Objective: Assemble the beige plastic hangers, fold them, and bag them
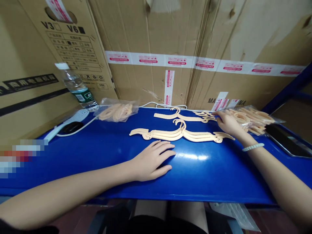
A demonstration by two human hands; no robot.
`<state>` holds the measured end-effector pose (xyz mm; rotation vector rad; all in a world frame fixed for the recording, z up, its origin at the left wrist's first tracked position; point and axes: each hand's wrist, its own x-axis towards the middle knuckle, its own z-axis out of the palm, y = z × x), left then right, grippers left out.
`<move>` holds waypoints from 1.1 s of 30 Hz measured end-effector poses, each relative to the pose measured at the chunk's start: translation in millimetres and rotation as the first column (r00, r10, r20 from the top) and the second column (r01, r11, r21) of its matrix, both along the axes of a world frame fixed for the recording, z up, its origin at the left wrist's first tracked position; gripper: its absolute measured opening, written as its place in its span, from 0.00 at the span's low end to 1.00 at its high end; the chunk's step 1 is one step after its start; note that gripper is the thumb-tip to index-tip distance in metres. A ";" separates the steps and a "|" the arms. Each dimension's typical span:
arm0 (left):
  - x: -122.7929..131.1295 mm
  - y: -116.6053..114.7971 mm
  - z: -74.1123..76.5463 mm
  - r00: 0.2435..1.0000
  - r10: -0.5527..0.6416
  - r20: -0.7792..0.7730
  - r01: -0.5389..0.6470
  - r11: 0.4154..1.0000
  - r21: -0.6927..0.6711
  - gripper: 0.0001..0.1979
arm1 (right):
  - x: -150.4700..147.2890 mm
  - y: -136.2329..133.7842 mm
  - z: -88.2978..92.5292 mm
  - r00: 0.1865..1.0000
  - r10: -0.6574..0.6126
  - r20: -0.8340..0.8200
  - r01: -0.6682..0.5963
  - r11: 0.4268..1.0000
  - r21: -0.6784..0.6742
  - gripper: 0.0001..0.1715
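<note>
"Hangers: position and lie?"

"On the table. Front stack lies mid-table, long axis running left to right, hooks pointing away from the person towards the carton. Rear hanger lies just behind, roughly parallel, with small parts at its right end."

"Left hand?"

"Released. Palm down on the table, fingers spread, nothing held. It lies on the person's side of the front stack, just short of its left half; fingertip contact not determinable."

"Right hand?"

"Fingertips at the small parts, by the rear hanger's right end. Whether they grasp anything, I cannot tell."

"Nearer hand?"

"Left, for the front stack's middle. Right, for the rear hanger, which extends leftward from that hand. The front stack's right tip lies just beside the right wrist."

"Adjacent items?"

"Right bag, just right of the right hand, with similar pieces inside; phone near it. Left bag well apart, near the bottle."
</note>
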<state>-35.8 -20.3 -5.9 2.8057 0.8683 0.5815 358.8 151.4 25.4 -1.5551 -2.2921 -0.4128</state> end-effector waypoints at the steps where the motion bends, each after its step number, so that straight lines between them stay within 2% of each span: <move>1: 0.1 0.0 0.1 1.000 0.001 0.003 -0.001 1.000 -0.001 0.20 | -0.9 4.0 0.6 0.999 -0.016 0.031 0.017 1.000 -0.013 0.23; 5: 0.2 0.0 1.3 1.000 0.001 0.009 0.000 1.000 -0.006 0.20 | -6.6 19.9 5.2 0.994 -0.050 0.102 0.060 0.993 -0.104 0.26; 10: 0.6 0.2 2.0 1.000 -0.005 0.015 0.005 1.000 -0.002 0.19 | -12.3 36.2 5.6 0.995 -0.035 0.092 0.051 0.983 -0.178 0.28; 17: 1.0 1.0 -0.5 1.000 0.003 0.010 -0.003 1.000 -0.006 0.19 | -8.2 39.0 -2.6 0.998 -0.029 0.057 0.039 0.983 -0.178 0.31; 28: 1.7 0.2 0.7 1.000 0.002 0.011 -0.002 1.000 -0.008 0.19 | -4.3 31.6 -9.3 0.999 0.039 -0.030 -0.042 0.996 -0.081 0.15; 33: 1.4 0.1 -0.6 1.000 -0.003 0.007 0.003 1.000 0.000 0.18 | -7.7 28.7 -7.9 0.997 0.043 -0.058 -0.046 0.998 -0.048 0.11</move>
